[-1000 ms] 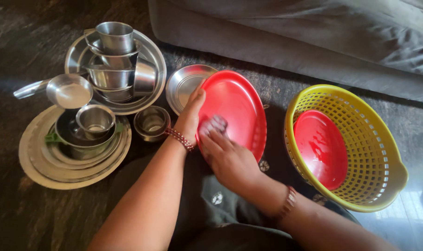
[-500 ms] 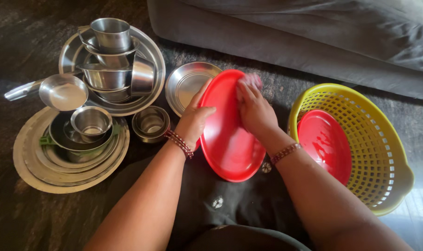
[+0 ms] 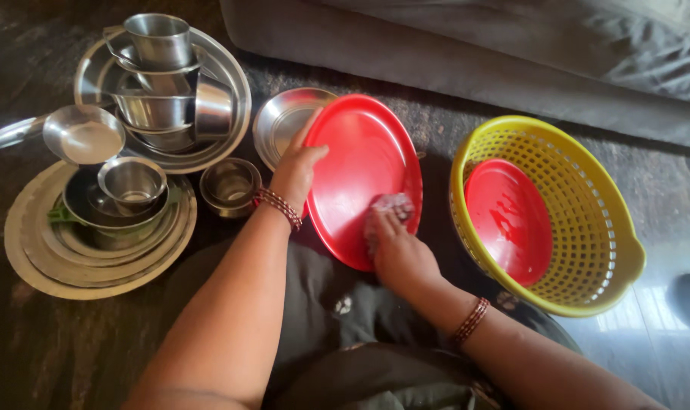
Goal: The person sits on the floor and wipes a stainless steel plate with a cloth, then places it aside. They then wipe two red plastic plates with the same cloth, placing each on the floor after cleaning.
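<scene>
A round red plastic plate [image 3: 364, 163] stands tilted in front of me. My left hand [image 3: 298, 165] grips its left rim and holds it up. My right hand [image 3: 396, 250] presses a small purplish scrub pad [image 3: 390, 206] against the plate's lower face, fingers curled over the pad. Both wrists wear beaded bangles. A second red plate [image 3: 508, 220] lies inside the yellow perforated basket [image 3: 588, 190] to the right.
On the dark floor to the left are steel dishes: a stack of flat plates [image 3: 94, 258] with bowls on top, a large plate with cups and tumblers [image 3: 163, 83], a ladle [image 3: 72, 135], a small bowl [image 3: 230, 184] and a steel plate [image 3: 284, 121] behind the red one. A grey cushion edge [image 3: 474, 53] runs along the back.
My right hand with the pad has slid from the plate's upper right edge down to its lower part. My left hand moved up along the left rim, and the plate sits more upright.
</scene>
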